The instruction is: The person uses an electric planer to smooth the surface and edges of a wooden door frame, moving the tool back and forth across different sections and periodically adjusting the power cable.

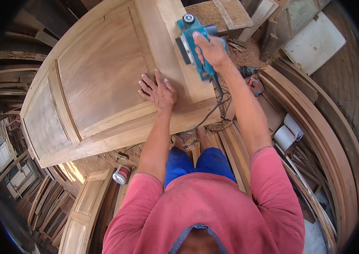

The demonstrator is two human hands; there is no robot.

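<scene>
A large panelled wooden door (pixel 103 72) lies flat in front of me. My right hand (pixel 211 51) is wrapped round the handle of a teal electric planer (pixel 207 70), which rests at the door's right edge, on the outer frame. From its rear a dark cord (pixel 207 116) runs down beside the door's near corner. My left hand (pixel 158 91) lies on the door with its fingers spread, near where the panel meets the frame. It holds nothing. The planer's sole and blade are hidden from view.
Long boards (pixel 315 139) are stacked along the right. A drill-like tool (pixel 248 71) lies among shavings beyond my right forearm. Below the door's near edge are a paint can (pixel 121 175) and a smaller panelled piece (pixel 82 211). More timber (pixel 50 207) fills the left side.
</scene>
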